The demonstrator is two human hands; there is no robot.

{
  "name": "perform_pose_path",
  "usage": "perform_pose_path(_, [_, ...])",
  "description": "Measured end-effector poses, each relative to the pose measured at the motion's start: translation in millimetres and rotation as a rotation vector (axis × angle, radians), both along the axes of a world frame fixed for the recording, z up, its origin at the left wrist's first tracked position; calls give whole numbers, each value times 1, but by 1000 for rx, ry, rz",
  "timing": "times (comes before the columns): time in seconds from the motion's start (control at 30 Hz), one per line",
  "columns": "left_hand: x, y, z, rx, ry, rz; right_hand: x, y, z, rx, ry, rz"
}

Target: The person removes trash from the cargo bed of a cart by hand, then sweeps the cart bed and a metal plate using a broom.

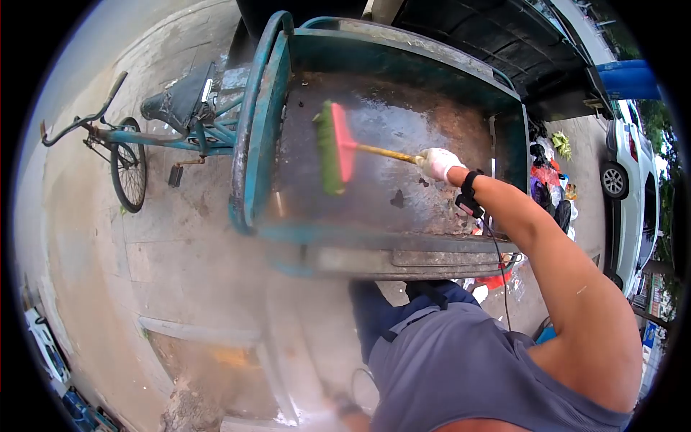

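Note:
My right hand (435, 164), in a white glove with a black strap and small device at the wrist, is closed around the yellow handle of a broom (346, 147). The broom has a pink head and green bristles, and it reaches over the wet, rust-stained floor of a teal metal cart bed (374, 201). Low in the view, my left hand (335, 397) hangs beside my body, away from the cart. It is smeared by blur, so its fingers cannot be made out.
The cart's side wall (345, 261) stands between my body and the bed. Its bicycle front (129, 162) extends left. Bags and litter (551, 180) lie on the ground at right, near a parked white car (633, 180). A large dark container (497, 50) stands behind.

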State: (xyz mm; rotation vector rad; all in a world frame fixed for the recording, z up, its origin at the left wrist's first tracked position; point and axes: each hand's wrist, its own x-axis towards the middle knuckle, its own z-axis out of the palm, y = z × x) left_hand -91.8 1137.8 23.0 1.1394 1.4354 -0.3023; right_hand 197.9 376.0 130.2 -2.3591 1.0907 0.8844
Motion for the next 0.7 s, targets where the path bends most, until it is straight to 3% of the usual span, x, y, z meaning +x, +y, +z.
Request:
perform_pose_path(0.03, [9,3,0,-5,-7,-4,-30,-31,-28,-182,-89,7])
perform_pose_path(0.07, [19,7,0,-6,-14,-5,-43,-47,-8,-185,-66,-45])
perform_pose_path(0.13, [38,12,1,-13,-34,-19,-80,-100,-6,-250,126,-261])
perform_pose_path(0.17, [47,13,1,-18,-46,-27,-112,-132,-19,-307,200,70])
perform_pose_path(0.2, [56,16,2,-18,-63,-40,-118,-137,-1,-379,244,-83])
perform_pose_path(0.27, [67,22,6,-21,-85,-59,-138,-152,13,-279,138,-347])
perform_pose_path(0.33, [74,27,14,-20,-117,-78,-153,-152,2,-247,-16,-230])
perform_pose_path(0.43, [89,35,31,-44,-190,-142,-120,-105,28,-45,-97,-622])
perform_pose_path(0.53, [95,57,63,-148,-362,-239,-107,-96,3,81,-110,-581])
perform_pose_path(0.6, [94,79,87,-208,-481,-308,-143,-118,-42,-43,-55,-411])
perform_pose_path(0.63, [92,86,97,-47,-455,-362,-165,-130,-55,-106,-27,-322])
perform_pose_path(0.7, [90,97,128,145,-460,-420,-214,-146,-25,-36,22,-715])
